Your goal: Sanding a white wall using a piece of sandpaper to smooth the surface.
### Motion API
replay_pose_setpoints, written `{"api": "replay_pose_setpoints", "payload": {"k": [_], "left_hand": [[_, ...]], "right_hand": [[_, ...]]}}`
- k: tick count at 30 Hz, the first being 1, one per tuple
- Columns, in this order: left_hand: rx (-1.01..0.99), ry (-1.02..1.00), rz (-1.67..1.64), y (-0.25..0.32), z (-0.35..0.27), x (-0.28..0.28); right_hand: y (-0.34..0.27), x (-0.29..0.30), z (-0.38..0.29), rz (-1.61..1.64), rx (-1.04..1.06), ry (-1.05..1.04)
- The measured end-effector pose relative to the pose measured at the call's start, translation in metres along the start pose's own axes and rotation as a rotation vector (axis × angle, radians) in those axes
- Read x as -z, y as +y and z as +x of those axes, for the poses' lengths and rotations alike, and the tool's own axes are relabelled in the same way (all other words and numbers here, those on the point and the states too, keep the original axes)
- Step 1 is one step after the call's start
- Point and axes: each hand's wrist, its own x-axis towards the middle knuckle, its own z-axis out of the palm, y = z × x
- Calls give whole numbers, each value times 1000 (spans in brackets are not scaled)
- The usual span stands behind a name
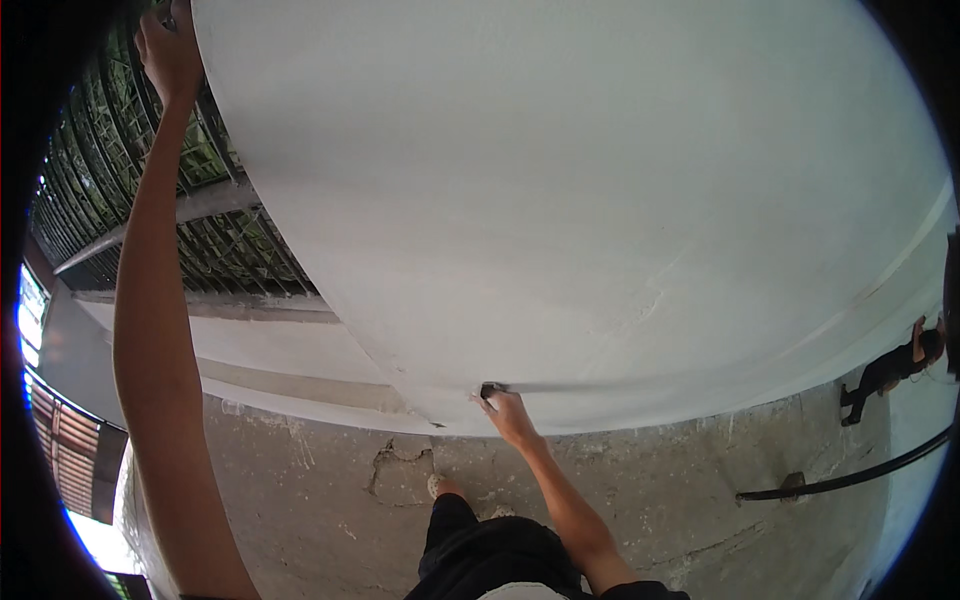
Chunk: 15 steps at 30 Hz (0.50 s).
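A broad white wall (525, 195) fills most of the view, with faint rough marks on its surface. Low on it, my right hand (511, 417) grips a small dark tool (491, 390) against the wall near its base. Its exact kind is too small to tell. My left hand (171, 64) is raised high at the upper left, by the vertical edge of the wall and beside the metal window bars (112, 150). Its fingers are bent and partly cut off by the dark rim, so whether it holds something is unclear.
Below the wall runs a worn concrete floor (300, 465) with a broken patch (401, 469) by my foot. A black pipe or hose (847, 476) crosses at the right. Farther right, another person (892, 371) in dark clothes stands close to the wall.
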Motion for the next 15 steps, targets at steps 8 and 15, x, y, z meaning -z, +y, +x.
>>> {"api": "replay_pose_setpoints", "payload": {"k": [8,15], "left_hand": [[-25,-5,-8,-11,10,12],[36,26,-31,3,0,-5]], "right_hand": [[-87,39,43,92,-36,240],[-3,-3,17,51,-70,107]]}}
